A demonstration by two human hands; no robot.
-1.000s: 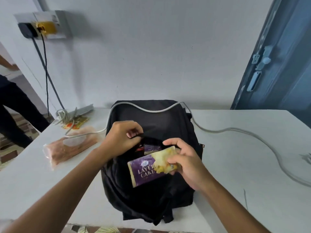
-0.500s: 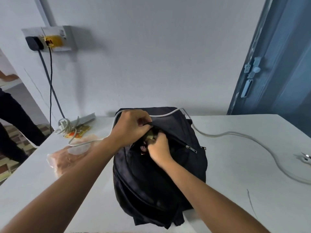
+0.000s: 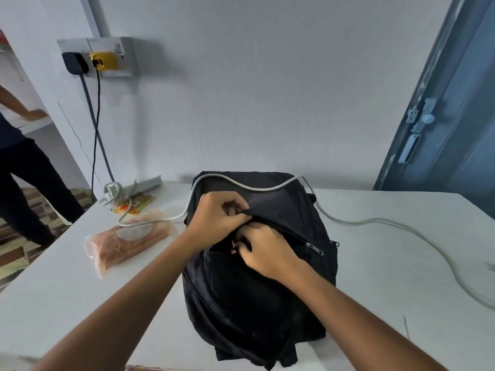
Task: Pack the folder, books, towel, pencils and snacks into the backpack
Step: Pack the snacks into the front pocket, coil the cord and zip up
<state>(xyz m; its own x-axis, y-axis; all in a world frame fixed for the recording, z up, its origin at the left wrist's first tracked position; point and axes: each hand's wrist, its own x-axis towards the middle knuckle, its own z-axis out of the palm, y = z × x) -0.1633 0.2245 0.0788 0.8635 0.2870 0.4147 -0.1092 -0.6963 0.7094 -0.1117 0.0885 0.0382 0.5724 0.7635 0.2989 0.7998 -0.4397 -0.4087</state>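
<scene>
On the white table [image 3: 375, 263], against a pale wall, the black backpack [image 3: 257, 303] lies flat with my two bare hands working at its front pocket. My left hand [image 3: 217, 218] is curled into a fist on the upper lip of the pocket, pinching the dark fabric and holding it up. My right hand [image 3: 265, 253] sits just below it, fingers bent and tucked into the pocket mouth; I cannot tell whether they grasp anything inside, since the fingertips are hidden by the fabric. A scrap of dark wrapper with reddish print [image 3: 233, 246] peeks from the opening between the two hands, inside the pocket. A metal zip pull [image 3: 314, 248] lies on the bag just right of my right hand.

A grey cable [image 3: 375, 222] drapes across the top of the backpack and trails over the table to the right. To the left of the bag, near it but apart, a clear bag of orange-brown snacks [image 3: 128, 245] rests on the table with the cable crossing over it. Behind that lies a small yellow packet [image 3: 134, 207] beside a coiled white plug lead [image 3: 112, 192]. A wall socket [image 3: 99, 57] holds a black plug and a yellow one. At far left a person in dark trousers [image 3: 24, 183] stands beyond the table. A blue door [image 3: 455, 103] fills the right edge.
</scene>
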